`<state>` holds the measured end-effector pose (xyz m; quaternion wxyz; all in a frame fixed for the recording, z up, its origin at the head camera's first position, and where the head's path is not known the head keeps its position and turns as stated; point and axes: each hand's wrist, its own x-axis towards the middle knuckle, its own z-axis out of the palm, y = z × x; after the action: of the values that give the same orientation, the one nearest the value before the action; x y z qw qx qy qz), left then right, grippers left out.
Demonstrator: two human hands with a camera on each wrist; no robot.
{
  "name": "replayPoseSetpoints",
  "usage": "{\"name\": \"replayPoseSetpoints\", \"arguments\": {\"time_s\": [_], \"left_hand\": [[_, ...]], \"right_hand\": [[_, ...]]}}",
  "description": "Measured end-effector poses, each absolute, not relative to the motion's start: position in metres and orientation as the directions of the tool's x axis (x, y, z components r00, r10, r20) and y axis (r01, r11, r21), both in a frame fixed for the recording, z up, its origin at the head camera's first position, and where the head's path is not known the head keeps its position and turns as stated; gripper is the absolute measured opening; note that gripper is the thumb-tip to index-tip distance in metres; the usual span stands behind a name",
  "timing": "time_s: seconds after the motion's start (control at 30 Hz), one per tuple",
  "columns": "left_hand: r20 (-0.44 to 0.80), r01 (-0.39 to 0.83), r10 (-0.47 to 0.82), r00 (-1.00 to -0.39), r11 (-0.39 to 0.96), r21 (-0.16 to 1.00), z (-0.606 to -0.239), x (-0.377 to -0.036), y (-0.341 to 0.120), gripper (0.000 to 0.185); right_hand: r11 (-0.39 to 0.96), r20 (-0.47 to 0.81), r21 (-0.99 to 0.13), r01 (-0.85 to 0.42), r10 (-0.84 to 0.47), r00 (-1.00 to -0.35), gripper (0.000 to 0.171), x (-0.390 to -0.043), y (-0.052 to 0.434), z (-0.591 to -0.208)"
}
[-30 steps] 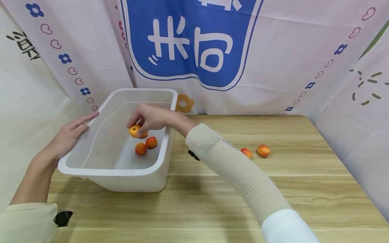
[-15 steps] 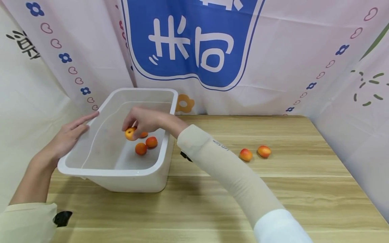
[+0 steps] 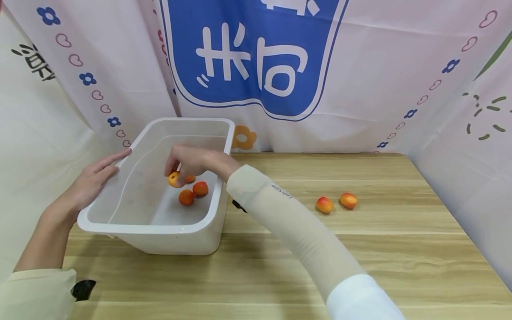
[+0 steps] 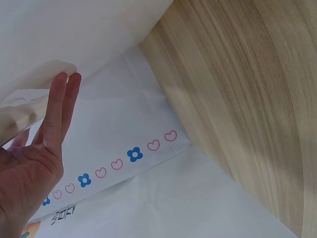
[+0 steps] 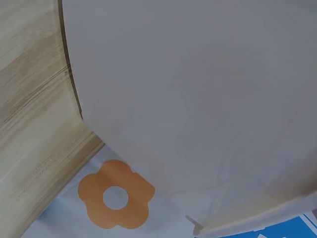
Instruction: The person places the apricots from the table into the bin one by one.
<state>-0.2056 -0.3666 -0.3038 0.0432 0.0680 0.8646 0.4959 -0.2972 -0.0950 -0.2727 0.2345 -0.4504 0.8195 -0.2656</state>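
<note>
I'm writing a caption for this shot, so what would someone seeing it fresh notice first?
Probably the right hand reaching into the white tub at the table's left, pinching an orange fruit just above two more fruits on its floor. The left hand rests with straight fingers on the tub's left rim. Two more orange fruits lie on the wooden table to the right, under a big blue-and-white banner.

A makeshift recording booth, not a lived-in room. Printed cloth (image 3: 360, 75) with a blue logo and flowers walls in a wooden table (image 3: 360, 249) from nine round to three o'clock.
</note>
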Motion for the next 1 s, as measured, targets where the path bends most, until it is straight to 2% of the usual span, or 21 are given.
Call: {"name": "replayPoseSetpoints", "arguments": {"time_s": [0.43,1.0], "left_hand": [[0.011,0.087,0.151,-0.989,0.506,0.858,-0.3081,-0.2068,-0.369,0.047],[-0.021,0.06,0.147,-0.989,0.521,0.851,-0.3068,-0.2078,-0.3684,0.048]], "right_hand": [[0.534,-0.215,-0.588,-0.607,-0.827,-0.519,0.029,-0.3009,-0.0947,-0.2774],[0.707,-0.348,-0.488,-0.512,-0.695,-0.629,0.03,-0.3,-0.1009,-0.277]]}}
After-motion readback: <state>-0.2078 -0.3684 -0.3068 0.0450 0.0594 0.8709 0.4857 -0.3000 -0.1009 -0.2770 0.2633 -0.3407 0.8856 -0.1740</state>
